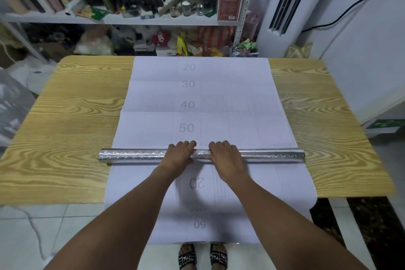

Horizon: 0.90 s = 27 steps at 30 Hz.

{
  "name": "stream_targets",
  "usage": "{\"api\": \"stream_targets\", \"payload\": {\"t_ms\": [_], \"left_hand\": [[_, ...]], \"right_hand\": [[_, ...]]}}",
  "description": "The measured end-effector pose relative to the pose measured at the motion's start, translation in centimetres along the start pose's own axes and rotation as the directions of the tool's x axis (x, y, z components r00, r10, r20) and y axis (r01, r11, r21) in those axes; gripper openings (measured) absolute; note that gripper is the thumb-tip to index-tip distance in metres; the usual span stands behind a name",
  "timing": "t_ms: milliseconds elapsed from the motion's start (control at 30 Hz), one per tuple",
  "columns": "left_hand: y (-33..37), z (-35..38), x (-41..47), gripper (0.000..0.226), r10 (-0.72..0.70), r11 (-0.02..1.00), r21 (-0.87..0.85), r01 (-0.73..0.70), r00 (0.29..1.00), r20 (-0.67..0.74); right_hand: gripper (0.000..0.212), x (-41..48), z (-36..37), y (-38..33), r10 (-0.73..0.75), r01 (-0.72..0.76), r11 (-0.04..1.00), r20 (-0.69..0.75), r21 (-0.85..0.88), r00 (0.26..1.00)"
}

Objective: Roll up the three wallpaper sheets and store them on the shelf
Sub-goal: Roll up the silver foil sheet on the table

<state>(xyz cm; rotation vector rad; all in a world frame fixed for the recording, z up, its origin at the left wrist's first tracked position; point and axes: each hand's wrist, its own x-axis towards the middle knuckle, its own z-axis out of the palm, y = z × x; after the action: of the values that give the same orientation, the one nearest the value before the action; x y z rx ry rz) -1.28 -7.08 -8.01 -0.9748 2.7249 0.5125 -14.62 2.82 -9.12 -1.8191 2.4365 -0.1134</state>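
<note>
Currently: the silver embossed-foil wallpaper roll (135,155) lies crosswise on the wood-grain tabletop (65,138), roughly midway between its far and near edges. Both ends of the roll stick out past the sides of the paper.

My left hand (178,153) and right hand (225,156) sit side by side on the middle of the roll, close together but apart. The fingers of both hands curl over the top to the far side, with the thumbs on the near side. Both hands grasp the roll.

Beyond the roll, the white gridded backing sheet (197,94) lies flat and runs to the far table edge. Its printed numbers 20, 30, 40 and 50 read upright. Two crosswise lines cross it, one near the 30 and one above the 50. I cannot tell whether they are folds or the edges of separate sheets.

On my side, a near stretch of white gridded paper (252,193) carries an upside-down 20 and 50. It runs from the roll over the near table edge and hangs down.

Behind the table stands a white metal shelf (153,20), crowded with blurred items, with a red-and-white carton (229,4) at its right end. A white standing air-conditioning unit (285,6) is to the right. My black-and-white patterned sandals (187,256) show on pale floor tile below the hanging paper.
</note>
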Motion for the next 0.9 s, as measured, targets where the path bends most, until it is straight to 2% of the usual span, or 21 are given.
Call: {"api": "stream_targets", "payload": {"t_ms": [67, 133, 267, 367, 600, 767, 900], "left_hand": [[0.2, 0.1, 0.2, 0.040, -0.014, 1.000, 0.011, 0.014, 1.000, -0.006], [0.4, 0.2, 0.2, 0.033, -0.023, 1.000, 0.021, 0.023, 1.000, -0.015], [0.6, 0.0, -0.2, 0.015, -0.006, 1.000, 0.026, 0.006, 1.000, -0.006], [0.6, 0.2, -0.6, 0.014, 0.011, 0.999, 0.041, -0.011, 1.000, -0.004], [0.7, 0.8, -0.4, 0.032, -0.032, 0.995, 0.094, 0.032, 0.999, -0.007], [1.1, 0.5, -0.2, 0.055, -0.044, 0.991, 0.130, 0.039, 0.998, 0.037], [1.2, 0.2, 0.5, 0.057, -0.095, 0.984, 0.155, 0.089, 0.995, 0.033]], "right_hand": [[0.020, 0.0, 0.0, -0.2, 0.048, -0.048, 0.999, -0.021, 0.017, 0.999], [0.029, 0.0, -0.5, -0.3, 0.059, -0.059, 0.998, -0.030, 0.015, 0.998], [0.051, 0.0, -1.0, 0.3, 0.031, -0.026, 0.999, 0.130, -0.033, 0.991], [0.049, -0.3, -1.1, 0.7, -0.008, 0.019, 0.998, 0.166, -0.063, 0.986], [0.038, -0.2, -1.3, 0.7, -0.009, 0.012, 1.000, 0.142, -0.019, 0.990], [0.017, -0.1, -1.3, 0.7, -0.029, 0.040, 0.997, 0.177, -0.059, 0.984], [0.022, 0.7, -2.2, 0.5, -0.034, 0.045, 0.998, 0.224, -0.041, 0.974]]}}
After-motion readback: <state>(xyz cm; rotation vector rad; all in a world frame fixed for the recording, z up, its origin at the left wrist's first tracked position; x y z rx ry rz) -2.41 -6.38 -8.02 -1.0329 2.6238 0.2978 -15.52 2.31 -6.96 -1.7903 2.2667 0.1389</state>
